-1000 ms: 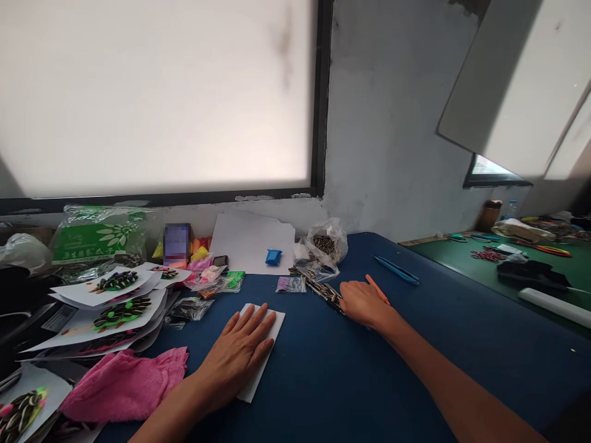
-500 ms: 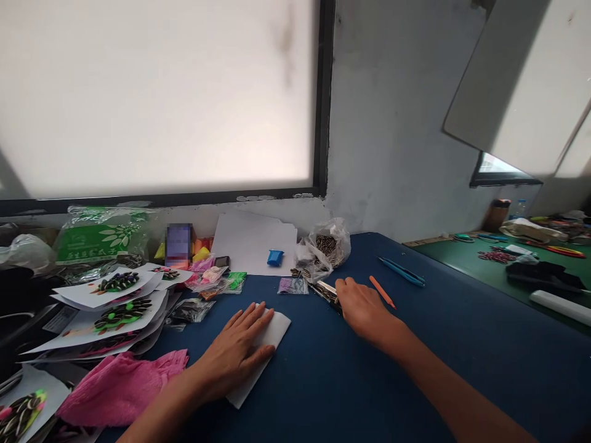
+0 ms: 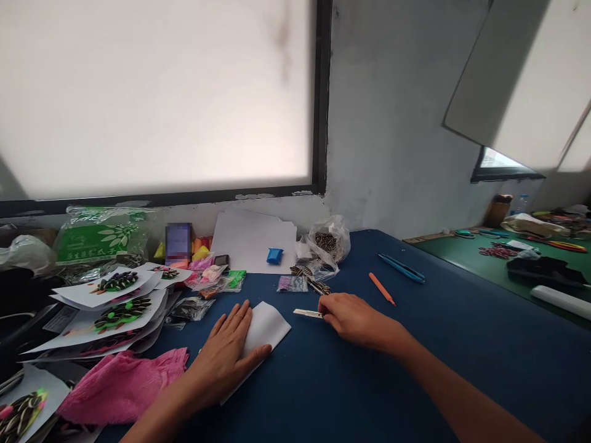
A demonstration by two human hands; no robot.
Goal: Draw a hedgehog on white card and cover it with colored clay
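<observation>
I am resting the left hand (image 3: pixel 229 352), spread wide, on the folded white paper (image 3: pixel 268 325); my right hand (image 3: pixel 353 317) is holding a slim pale tool (image 3: pixel 307 314) near it.

Far left: green-and-clear plastic bag (image 3: pixel 76 239) has a line of white Chinese characters, partly legible, ending 瓜子. Left: white label (image 3: pixel 60 318) on black item (image 3: pixel 37 332), too small to read.
</observation>
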